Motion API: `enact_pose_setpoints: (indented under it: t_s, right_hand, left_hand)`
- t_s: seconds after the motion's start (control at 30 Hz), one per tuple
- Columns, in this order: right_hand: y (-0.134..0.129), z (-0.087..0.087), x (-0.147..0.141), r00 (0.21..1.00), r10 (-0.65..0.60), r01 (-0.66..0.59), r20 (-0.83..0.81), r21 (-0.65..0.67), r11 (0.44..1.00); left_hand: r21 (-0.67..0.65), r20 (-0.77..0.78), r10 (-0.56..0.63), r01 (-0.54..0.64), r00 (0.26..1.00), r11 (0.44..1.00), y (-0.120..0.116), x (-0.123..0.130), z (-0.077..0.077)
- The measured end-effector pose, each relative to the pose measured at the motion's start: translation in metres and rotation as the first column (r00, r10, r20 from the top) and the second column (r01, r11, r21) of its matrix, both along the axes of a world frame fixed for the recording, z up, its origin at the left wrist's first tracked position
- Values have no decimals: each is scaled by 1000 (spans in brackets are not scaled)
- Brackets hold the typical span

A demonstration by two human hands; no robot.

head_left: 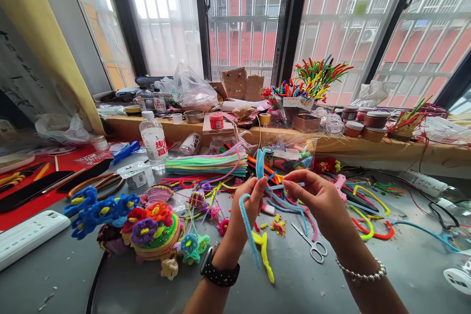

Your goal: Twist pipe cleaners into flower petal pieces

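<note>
Light blue pipe cleaners [260, 164] rise in a loop above my left hand [250, 198], whose thumb and fingers are closed on them. One long end hangs down beside the wrist. My right hand [312, 194] pinches another stretch of the same blue pipe cleaner, drawn level between the two hands. Under the hands lie more blue pipe cleaners [294, 206] and a yellow pipe cleaner piece [265, 257]. Small silver scissors [312, 244] rest on the grey table below my right hand.
Left of my hands sits a bundle of pipe cleaner flowers [147, 230]. Behind are a pastel pipe cleaner bundle [209, 163] and a water bottle [152, 140]. A glue gun [340, 186] lies to the right. Jars [375, 120] and a box of coloured stems [298, 100] stand on the sill.
</note>
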State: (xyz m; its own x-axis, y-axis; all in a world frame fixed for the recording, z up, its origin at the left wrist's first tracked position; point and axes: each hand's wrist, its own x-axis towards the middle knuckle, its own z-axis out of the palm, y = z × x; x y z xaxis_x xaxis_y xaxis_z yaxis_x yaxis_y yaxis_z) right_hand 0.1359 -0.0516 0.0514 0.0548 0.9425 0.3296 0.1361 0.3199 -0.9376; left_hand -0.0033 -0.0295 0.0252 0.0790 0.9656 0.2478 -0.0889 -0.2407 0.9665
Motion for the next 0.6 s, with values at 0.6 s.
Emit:
enact_pose_setpoints:
  t_s: [0.6]
  right_hand:
    - [-2, -1, -3, 998, -25, 13, 51, 217, 976]
  left_hand:
    - [-211, 396, -252, 354, 883, 911, -3, -1, 4]
